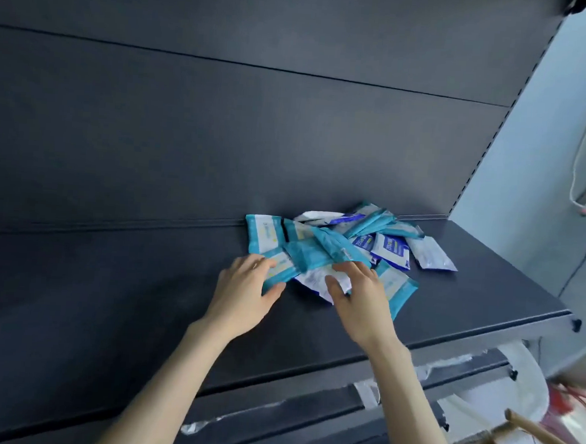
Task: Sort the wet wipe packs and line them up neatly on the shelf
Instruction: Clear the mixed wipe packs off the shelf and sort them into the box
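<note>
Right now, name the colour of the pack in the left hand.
The pack is teal with a pale panel; head view.

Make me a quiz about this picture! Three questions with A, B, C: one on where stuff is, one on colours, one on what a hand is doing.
1. Where on the shelf is the pile of wipe packs?
A. At the left end
B. Toward the right end, against the back panel
C. Hanging over the front edge

2. What colours are the packs?
A. Red and yellow
B. All black
C. Teal, and white with blue

3. What is the left hand doing?
A. Gripping a teal pack
B. Resting far from the pile
C. Holding scissors

Answers:
1 B: the pile reaches the back panel, right of the middle.
2 C: only those colours show.
3 A: its fingers lie over the pack and the thumb curls under its edge.
</note>
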Demonstrator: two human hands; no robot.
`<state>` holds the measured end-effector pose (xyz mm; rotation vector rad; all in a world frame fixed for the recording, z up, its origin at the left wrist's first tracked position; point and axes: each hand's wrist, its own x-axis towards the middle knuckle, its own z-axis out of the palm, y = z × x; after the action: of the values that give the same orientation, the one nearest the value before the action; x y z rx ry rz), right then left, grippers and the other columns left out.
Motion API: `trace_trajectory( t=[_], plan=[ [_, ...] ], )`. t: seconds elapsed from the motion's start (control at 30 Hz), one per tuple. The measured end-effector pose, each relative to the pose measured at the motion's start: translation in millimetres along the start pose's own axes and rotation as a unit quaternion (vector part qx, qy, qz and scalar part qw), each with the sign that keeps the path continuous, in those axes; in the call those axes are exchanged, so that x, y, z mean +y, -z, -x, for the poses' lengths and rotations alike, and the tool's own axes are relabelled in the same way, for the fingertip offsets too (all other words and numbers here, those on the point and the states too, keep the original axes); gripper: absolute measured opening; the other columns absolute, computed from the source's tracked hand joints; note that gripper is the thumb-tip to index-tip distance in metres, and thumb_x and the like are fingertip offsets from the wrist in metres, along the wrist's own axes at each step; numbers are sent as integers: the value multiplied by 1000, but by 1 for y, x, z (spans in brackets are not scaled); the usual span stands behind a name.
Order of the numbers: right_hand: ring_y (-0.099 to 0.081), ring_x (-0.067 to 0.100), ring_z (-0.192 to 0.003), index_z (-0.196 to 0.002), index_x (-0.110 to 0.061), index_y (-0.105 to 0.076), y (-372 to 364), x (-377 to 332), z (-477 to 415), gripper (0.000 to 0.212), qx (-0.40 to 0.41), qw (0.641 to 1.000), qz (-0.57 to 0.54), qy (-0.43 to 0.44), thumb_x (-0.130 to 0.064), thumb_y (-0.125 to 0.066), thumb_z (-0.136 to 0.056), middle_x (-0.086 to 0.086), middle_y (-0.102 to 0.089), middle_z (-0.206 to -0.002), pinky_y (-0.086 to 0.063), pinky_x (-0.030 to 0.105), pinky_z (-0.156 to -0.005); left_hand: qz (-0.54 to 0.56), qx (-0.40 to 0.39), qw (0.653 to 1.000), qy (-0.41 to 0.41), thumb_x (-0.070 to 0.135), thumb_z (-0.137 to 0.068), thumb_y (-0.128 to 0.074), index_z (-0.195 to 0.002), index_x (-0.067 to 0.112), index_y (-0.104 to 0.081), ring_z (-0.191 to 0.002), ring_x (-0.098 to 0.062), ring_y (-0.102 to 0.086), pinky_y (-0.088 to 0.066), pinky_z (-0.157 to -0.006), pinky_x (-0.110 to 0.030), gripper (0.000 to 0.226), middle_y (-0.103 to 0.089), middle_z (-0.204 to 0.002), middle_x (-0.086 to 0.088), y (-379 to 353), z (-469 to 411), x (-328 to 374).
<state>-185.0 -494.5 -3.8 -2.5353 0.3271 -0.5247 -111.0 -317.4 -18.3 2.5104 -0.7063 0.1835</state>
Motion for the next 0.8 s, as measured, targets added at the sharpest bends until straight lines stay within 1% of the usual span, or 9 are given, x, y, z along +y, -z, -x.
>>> trace_trajectory(
  t=[0.17,0.27,0.33,0.4,0.47,0.53,0.63,0.7,0.8],
  plan=[
    [-30,33,-134,-141,-19,-39,-15,22,-68,50,-48,994,91,-39,-45,-39,-98,7,-40,-146,-23,41,-109,-100,-93,988,68,56,-89,-50,-137,20,-37,-124,-25,-41,-37,-96,-40,61,-43,-137,-1,-13,-59,-6],
    [-34,37,-130,-142,-26,-36,-23,28,-91,49,-88,986,105,-97,-49,-26,-100,13,-42,-142,-25,44,-106,-25,-152,980,127,59,-73,-69,-139,20,-38,-118,-21,-47,-42,-88,-32,82,-48,-129,-2,-11,-75,-12],
    [-42,37,-120,-137,-27,-42,-26,31,-98,44,-75,985,122,-95,-46,-29,-100,14,-53,-129,-30,43,-100,30,-178,971,156,56,-64,-77,-119,16,-52,-99,-18,-56,-42,-71,-28,72,-56,-111,-1,-7,-82,-23],
    [-45,36,-115,-136,-25,-45,-25,31,-103,47,-79,987,104,-95,-49,-41,-96,13,-54,-124,-31,41,-99,75,-175,967,170,55,-58,-79,-91,14,-55,-78,-18,-59,-42,-61,-29,58,-59,-91,1,-5,-88,-40],
    [-46,33,-115,-135,-20,-44,-25,27,-108,61,-107,986,51,-120,-55,-56,-86,11,-51,-122,-34,41,-101,127,-147,966,171,64,-52,-71,-89,13,-57,-82,-20,-63,-51,-70,-36,64,-64,-91,-1,-5,-95,-57],
    [-48,32,-113,-123,-12,-48,-32,19,-111,67,-125,980,26,-152,-60,-63,-78,11,-49,-119,-38,43,-98,155,-115,967,164,70,-55,-59,-85,14,-59,-89,-23,-63,-52,-78,-41,64,-63,-92,-4,-10,-103,-69],
    [-40,33,-116,-108,-9,-45,-46,8,-113,68,-106,975,75,-180,-67,-58,-76,9,-43,-118,-31,41,-98,193,-90,960,184,61,-70,-58,-70,13,-50,-87,-29,-53,-41,-72,-31,49,-52,-85,-4,-19,-116,-69],
    [-34,32,-120,-113,-9,-41,-53,4,-114,73,-85,975,76,-193,-69,-59,-74,9,-39,-123,-28,41,-99,244,-72,946,202,50,-78,-63,-79,11,-52,-90,-25,-56,-42,-71,-29,41,-53,-96,-6,-23,-125,-65],
    [-36,30,-121,-117,-9,-37,-59,0,-118,78,-76,975,49,-202,-64,-67,-70,8,-41,-127,-29,41,-97,295,-36,925,236,37,-76,-74,-103,7,-52,-94,-19,-60,-49,-78,-33,46,-58,-105,-6,-22,-137,-57]
  ],
)
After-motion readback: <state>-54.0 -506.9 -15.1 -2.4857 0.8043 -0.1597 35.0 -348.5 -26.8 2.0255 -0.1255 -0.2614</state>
